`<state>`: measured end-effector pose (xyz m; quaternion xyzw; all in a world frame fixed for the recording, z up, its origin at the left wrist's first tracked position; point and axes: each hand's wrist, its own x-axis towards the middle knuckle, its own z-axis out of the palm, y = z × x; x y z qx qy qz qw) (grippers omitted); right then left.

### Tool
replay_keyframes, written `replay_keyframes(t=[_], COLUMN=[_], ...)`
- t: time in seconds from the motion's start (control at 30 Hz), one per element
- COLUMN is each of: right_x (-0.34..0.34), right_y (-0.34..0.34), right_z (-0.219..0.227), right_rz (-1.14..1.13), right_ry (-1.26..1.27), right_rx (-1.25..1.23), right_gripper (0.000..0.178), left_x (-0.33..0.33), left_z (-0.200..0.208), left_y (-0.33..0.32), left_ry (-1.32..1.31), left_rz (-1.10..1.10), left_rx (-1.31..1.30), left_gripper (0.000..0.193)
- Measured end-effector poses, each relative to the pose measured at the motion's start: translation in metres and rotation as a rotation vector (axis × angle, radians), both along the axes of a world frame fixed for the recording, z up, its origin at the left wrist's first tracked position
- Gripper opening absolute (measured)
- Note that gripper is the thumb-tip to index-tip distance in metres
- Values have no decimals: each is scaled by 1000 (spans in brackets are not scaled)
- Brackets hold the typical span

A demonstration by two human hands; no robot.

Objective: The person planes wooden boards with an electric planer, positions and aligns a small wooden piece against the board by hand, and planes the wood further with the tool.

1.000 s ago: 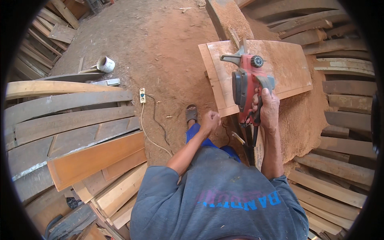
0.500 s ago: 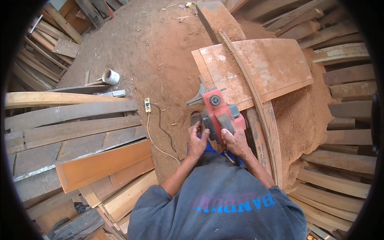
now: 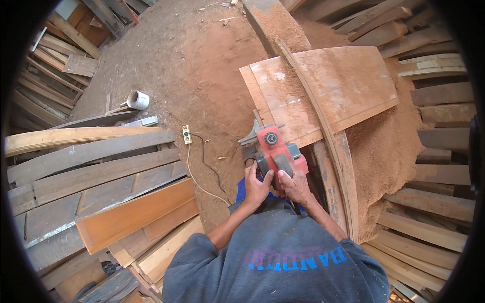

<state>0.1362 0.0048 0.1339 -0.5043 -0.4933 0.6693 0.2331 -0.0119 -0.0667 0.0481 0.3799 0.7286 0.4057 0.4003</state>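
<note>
A red electric planer (image 3: 271, 144) with a black knob and grey side fence is held close to my body. My right hand (image 3: 297, 187) wraps around its rear handle. Against the planer's dark left side rests my left hand (image 3: 256, 187), thumb toward the handle and fingers partly hidden under the housing. Just beyond the tool, a wide flat wooden board (image 3: 353, 86) lies crosswise, dusted with shavings. Across that board runs a long, narrow wooden strip (image 3: 317, 107), looking curved, down along my right side.
A thick beam (image 3: 270, 22) extends under the board, with sawdust (image 3: 389, 146) heaped at the right. A socket strip (image 3: 186, 135) with cords lies on the floor, left of the planer. Stacked planks (image 3: 136, 212) and a white bucket (image 3: 138, 100) stand left; curved timbers (image 3: 439, 199) line the right.
The planer has moved slightly nearer to me. My left hand has shifted right along its side, bringing both thumbs closer together. The view has shifted a little.
</note>
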Motion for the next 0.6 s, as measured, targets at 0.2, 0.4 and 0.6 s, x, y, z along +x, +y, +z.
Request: replay_keyframes(t=[0.2,0.4,0.6], right_x=[-25,-104,-153], right_y=[39,144,238], right_z=[-23,-18,-18], right_rz=[70,58,124], right_ry=[-217,-221,-129], right_rx=[221,394,512], right_gripper=[52,57,46], left_x=[-27,-107,-161], left_z=[-12,-43,-11], left_y=[53,155,254], left_ry=[-133,-159,-229], left_rz=[94,127,113], left_rx=[39,148,177], left_gripper=[65,49,41])
